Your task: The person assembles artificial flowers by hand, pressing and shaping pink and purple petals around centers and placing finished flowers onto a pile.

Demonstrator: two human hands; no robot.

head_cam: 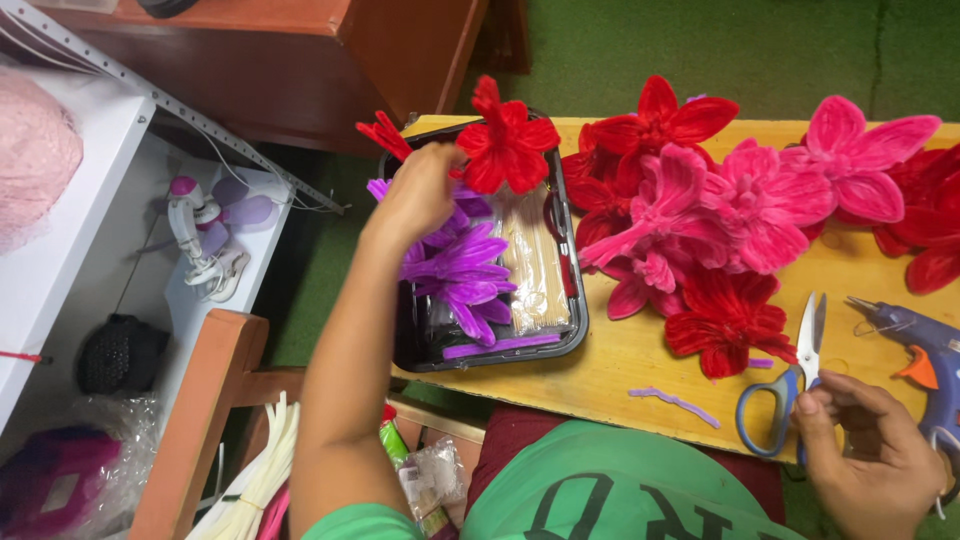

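My left hand point(420, 195) is raised over a black tray point(480, 358) and grips a red fuzzy flower point(508, 142) by its base. In the tray lie purple fuzzy flowers point(462, 270) and a clear pack of thin wooden sticks point(535, 262). My right hand point(868, 455) rests at the front edge of the yellow wooden table point(620, 365), fingers curled by the blue handles of a pair of scissors point(790, 385), thumb touching one handle. A blue hot glue gun point(925, 350) lies just right of the scissors.
Red and pink fuzzy flowers point(745, 205) are heaped across the back of the table. A purple scrap point(672, 400) lies near the front edge. White shelves point(90, 240) stand at left, a wooden chair point(215, 400) and white sticks point(255, 475) below, green floor behind.
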